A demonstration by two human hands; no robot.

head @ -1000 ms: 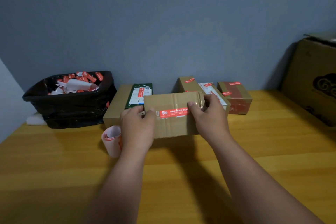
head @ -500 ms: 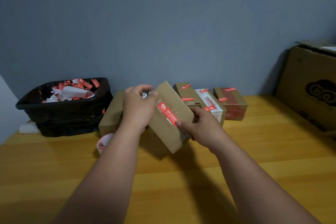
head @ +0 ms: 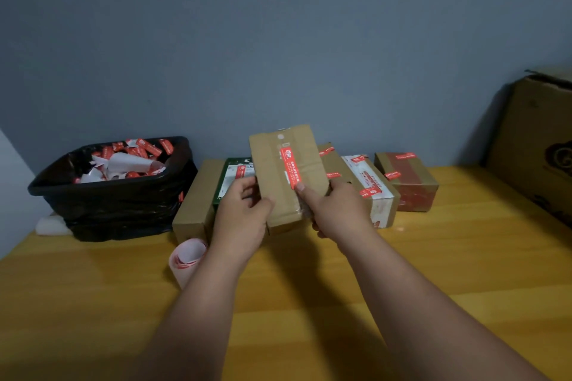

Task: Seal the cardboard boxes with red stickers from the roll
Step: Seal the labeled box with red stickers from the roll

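A small cardboard box [head: 288,176] is held on end at the centre of the frame, above the wooden table [head: 433,272], its long axis running nearly upright with a slight lean to the left. It is gripped along its left edge by the left hand [head: 244,216], fingers curled behind and thumb in front. A red sticker [head: 290,168] is laid lengthwise down the front face, and its lower end is touched by the extended forefinger of the right hand [head: 335,210], whose other fingers are curled round the box's lower right side. The right hand is judged the nearer for the pressing-down along the sticker, which lies above its fingertip. The sticker roll [head: 187,258] is seen lower left of the box, on the table. Sealed boxes [head: 405,179] are ranged behind, a black bin [head: 117,195] of backing scraps at the left, a large carton [head: 538,145] at the right, all before a grey-blue wall.
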